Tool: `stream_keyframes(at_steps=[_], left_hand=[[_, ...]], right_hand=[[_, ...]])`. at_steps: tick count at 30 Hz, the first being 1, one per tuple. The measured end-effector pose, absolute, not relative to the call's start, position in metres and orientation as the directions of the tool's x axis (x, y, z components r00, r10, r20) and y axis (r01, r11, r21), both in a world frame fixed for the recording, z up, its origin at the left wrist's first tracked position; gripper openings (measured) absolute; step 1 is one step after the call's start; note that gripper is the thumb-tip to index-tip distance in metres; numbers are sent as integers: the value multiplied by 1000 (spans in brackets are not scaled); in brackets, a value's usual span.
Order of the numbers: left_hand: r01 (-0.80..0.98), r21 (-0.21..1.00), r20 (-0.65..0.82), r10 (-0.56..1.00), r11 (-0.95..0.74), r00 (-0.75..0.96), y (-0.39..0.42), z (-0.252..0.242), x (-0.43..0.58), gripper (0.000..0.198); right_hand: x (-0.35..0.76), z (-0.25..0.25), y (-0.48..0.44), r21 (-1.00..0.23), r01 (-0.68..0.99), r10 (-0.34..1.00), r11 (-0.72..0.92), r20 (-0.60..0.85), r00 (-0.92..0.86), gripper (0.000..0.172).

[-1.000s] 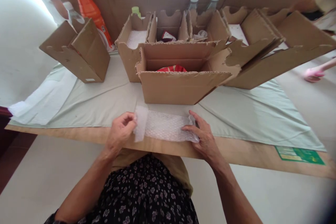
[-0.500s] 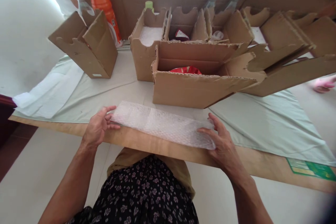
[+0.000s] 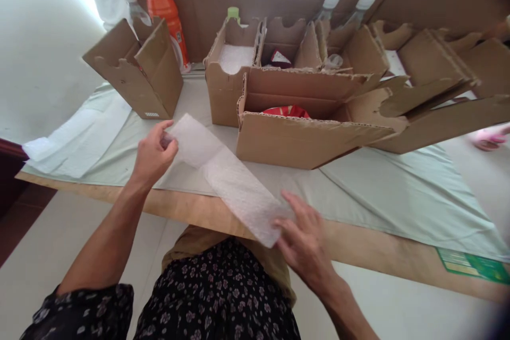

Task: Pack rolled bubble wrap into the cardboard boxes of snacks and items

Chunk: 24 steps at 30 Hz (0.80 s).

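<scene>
A long strip of bubble wrap (image 3: pixel 235 178) lies slantwise over the table's front edge, its far end to the left and its near end to the right. At the far end my left hand (image 3: pixel 154 150) is closed, thumb and fingers pinching the strip's corner. My right hand (image 3: pixel 303 231), slightly smeared by motion, grips the near end with the thumb below and the fingers over it. Just beyond the strip stands a long cardboard box (image 3: pixel 311 141) with a red packet (image 3: pixel 287 111) inside.
Several open cardboard boxes (image 3: pixel 225 93) line the back, bottles behind them. Another box (image 3: pixel 135 74) stands at left by an orange bottle (image 3: pixel 161 0). White sheets (image 3: pixel 79 135) lie at the left on the pale cloth (image 3: pixel 418 196). A green card (image 3: pixel 474 264) is at the right front edge.
The bubble wrap has turned from nearly level to slanting. My left hand has moved up and away with its end, while my right hand has come left and nearer to me.
</scene>
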<state>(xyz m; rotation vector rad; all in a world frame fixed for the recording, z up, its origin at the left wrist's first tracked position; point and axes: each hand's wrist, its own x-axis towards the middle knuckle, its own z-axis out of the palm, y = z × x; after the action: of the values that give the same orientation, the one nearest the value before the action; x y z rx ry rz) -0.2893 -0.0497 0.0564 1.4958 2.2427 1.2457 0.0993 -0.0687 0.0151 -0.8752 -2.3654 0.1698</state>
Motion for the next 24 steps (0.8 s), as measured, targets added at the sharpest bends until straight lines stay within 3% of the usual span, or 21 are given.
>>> stream_keyframes(at_steps=[4,8,12,15,19,24], left_hand=[[788,587,361,810,189,-463,-22,37,-305,56],[898,432,487,817,82,-309,-42,18,-286,50],[938,341,416,905,-63,-90,-66,10,-265,36],[944,326,353,934,-58,-65,-72,10,-261,25],[965,240,394,919,-104,1,-82,23,-252,23],[940,182,413,890,-290,194,-92,42,-222,18]], right_hand=[[81,2,-84,-364,506,623,782,438,-648,25],[91,-4,-79,-333,526,622,783,442,-646,29],[99,-1,-70,-311,528,612,790,448,-652,30],[103,6,-64,-293,539,610,790,466,-641,32],[127,14,-42,-273,590,632,759,525,-570,35],[192,16,3,-111,754,680,647,532,-505,39]])
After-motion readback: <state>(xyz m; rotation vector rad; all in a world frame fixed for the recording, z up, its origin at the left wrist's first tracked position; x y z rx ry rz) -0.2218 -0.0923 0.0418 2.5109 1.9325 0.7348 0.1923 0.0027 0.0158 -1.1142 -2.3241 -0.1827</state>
